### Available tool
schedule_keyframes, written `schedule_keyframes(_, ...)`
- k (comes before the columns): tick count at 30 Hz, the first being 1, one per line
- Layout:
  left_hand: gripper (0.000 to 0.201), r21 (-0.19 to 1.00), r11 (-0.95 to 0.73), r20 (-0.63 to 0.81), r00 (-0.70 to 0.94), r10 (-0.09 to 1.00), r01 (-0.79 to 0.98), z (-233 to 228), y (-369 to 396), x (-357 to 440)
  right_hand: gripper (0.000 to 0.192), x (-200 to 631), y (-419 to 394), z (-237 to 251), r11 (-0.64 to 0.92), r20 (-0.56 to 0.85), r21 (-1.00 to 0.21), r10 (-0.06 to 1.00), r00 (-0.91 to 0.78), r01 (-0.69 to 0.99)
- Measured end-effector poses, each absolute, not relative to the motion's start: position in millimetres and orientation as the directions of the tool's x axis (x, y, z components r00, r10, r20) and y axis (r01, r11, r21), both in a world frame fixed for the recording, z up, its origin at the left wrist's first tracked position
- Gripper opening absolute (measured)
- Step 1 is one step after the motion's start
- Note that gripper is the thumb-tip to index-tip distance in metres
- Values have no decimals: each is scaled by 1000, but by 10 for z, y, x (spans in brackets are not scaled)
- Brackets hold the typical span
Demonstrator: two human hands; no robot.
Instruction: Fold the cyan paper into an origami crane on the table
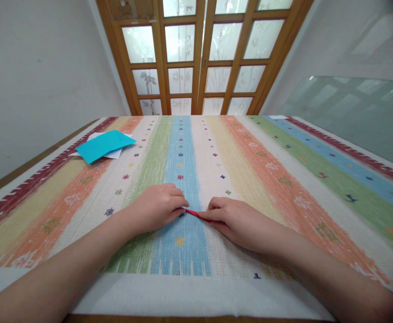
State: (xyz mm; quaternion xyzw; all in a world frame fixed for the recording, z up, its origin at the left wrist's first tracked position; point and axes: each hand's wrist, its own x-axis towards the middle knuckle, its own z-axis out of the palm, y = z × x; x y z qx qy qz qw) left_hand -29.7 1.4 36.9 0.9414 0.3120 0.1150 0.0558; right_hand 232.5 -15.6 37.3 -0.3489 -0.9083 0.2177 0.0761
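Pinching a small red piece of paper (196,214) from both ends, that's what's going on here: the left hand (158,206) has its fingers (179,197) curled shut onto the left tip of it, and the right hand (238,220) has its fingers (213,214) closed flat over the other end, so only a thin red sliver shows between the two hands. The paper sits low against the surface (284,188), right on the blue stripe in the middle of the striped cloth (216,157), near the person's edge of it. Can't really tell how it's folded, most of it is hidden under the fingers. Both forearms come in from the bottom corners and rest on the cloth. Way off to the far left there's a turquoise sheet of paper (104,144) lying on top of a white sheet (115,154), well apart from the hands. The cloth has stripes in green, blue, orange, yellow and a dark red border, with little star and flower marks all over. Behind the surface is a wooden door with frosted glass panes (201,54), and a pane of glass (351,107) leans at the right side.
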Motion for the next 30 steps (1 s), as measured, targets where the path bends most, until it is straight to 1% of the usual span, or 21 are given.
schedule_keyframes(4,23,154,-821,166,805,570,550,224,14,-199,31,2320,-155,377,657,-13,-450,672,-740,605)
schedule_keyframes(9,21,208,-817,190,797,574,538,120,54,-177,31,2322,-154,388,649,-10,-473,672,-741,596)
schedule_keyframes(11,20,209,-819,187,800,569,534,127,60,-171,31,2325,-153,389,649,-12,-471,672,-740,597)
schedule_keyframes(13,18,171,-838,174,821,544,519,148,59,-160,30,2326,-153,383,649,-15,-464,675,-737,603)
schedule_keyframes(17,18,39,-880,149,868,474,473,189,44,-135,28,2317,-159,368,648,-14,-431,691,-722,628)
schedule_keyframes(19,18,-3,-888,147,878,455,461,197,35,-128,27,2309,-166,382,645,-20,-402,704,-710,650)
schedule_keyframes(22,19,-33,-889,155,881,447,457,208,21,-124,26,2306,-184,446,640,-55,-333,720,-692,693)
schedule_keyframes(26,17,-27,-879,144,872,468,476,235,6,-120,19,2321,-228,562,628,-111,-225,743,-660,745)
schedule_keyframes(30,17,-23,-873,142,866,479,487,241,4,-121,21,2368,-277,619,596,-131,-139,780,-612,791)
